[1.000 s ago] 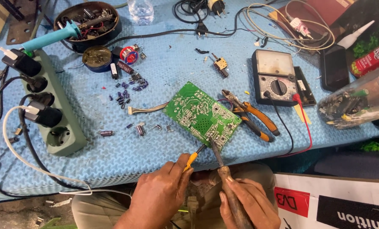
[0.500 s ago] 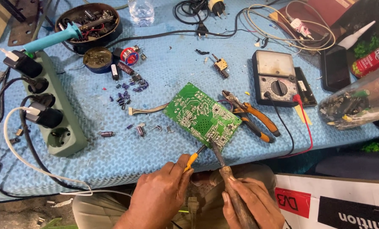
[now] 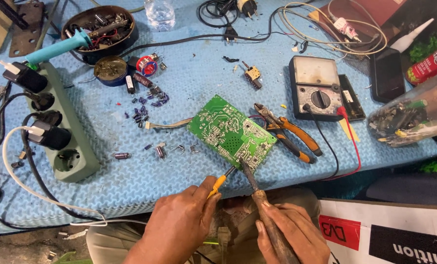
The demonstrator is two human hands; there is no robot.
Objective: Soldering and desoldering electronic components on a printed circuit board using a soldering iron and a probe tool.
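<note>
A green circuit board [image 3: 230,131] lies solder side up on the blue mat, tilted, its near corner at the table's front edge. My left hand [image 3: 179,222] pinches a thin yellow-handled tool [image 3: 219,182] whose dark tip touches the board's near corner. My right hand [image 3: 289,232] grips a soldering iron [image 3: 257,195] by its brown handle, with the tip resting on the same corner beside the yellow tool. A short bundle of wires [image 3: 167,124] leads off the board's left side.
Orange-handled pliers [image 3: 289,132] lie right of the board, an analog multimeter [image 3: 318,88] with red and black leads beyond. Small capacitors [image 3: 147,105] are scattered to the left. A green power strip [image 3: 57,127] with plugs runs along the left. A clear jar [image 3: 414,115] lies at right.
</note>
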